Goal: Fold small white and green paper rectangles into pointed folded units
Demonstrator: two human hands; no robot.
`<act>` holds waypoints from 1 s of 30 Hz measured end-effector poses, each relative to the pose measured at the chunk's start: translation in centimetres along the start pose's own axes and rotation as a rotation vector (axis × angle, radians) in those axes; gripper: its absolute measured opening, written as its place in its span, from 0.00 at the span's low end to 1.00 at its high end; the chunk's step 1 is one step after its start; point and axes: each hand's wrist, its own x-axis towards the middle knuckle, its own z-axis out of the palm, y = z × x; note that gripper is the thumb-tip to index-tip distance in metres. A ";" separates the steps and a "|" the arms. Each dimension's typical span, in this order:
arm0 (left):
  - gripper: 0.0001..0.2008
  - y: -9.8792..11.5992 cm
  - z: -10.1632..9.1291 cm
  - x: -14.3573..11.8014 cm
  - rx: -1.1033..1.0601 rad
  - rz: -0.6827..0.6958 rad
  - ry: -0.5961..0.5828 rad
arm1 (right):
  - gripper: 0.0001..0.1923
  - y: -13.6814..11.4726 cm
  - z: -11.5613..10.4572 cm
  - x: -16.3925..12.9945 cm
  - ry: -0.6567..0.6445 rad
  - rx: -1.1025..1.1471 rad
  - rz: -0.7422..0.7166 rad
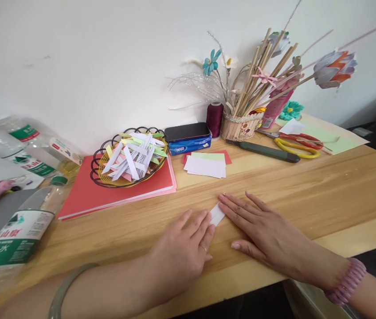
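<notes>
A small white folded paper strip (217, 214) lies on the wooden table between my hands. My left hand (186, 246) rests over its left end, palm down, fingers stretched out and pressing on it. From the other side, my right hand (257, 226) lies with fingers spread and its fingertips on the strip's right end. The strip's ends are partly hidden under my fingers. Behind my hands, white paper rectangles (205, 168) are stacked over green and red ones.
A basket (96, 180) of folded paper strips sits on red paper sheets (78, 199). At the back are a phone (188, 131) on a blue pack (191, 146), purple thread (214, 119), a cutter (268, 151), scissors (297, 148) and a stick-filled pot (239, 128). Plastic bottles (18, 239) stand left.
</notes>
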 end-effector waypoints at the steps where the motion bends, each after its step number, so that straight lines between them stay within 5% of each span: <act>1: 0.20 0.1 -0.1 -0.1 0.009 0.000 0.005 | 0.34 0.1 0.0 -0.1 0.011 -0.017 0.014; 6: 0.19 0.2 -0.2 -0.1 0.015 0.004 0.012 | 0.37 -1.1 -0.3 -0.2 0.122 -0.059 0.049; 9: 0.17 0.3 -0.1 -0.1 0.023 0.005 0.009 | 0.37 -2.9 -0.7 0.1 0.038 0.021 -0.106; 12: 0.17 0.4 0.0 -0.2 0.047 -0.009 0.032 | 0.35 -3.7 -0.6 0.1 0.022 -0.001 -0.091; 24: 0.12 -0.1 0.5 0.9 -0.070 -0.118 0.306 | 0.15 0.5 -0.7 0.2 0.170 -0.013 0.028; 30: 0.11 -0.7 0.2 1.8 -0.172 -0.130 0.250 | 0.13 0.7 -1.7 2.5 0.079 0.056 -0.017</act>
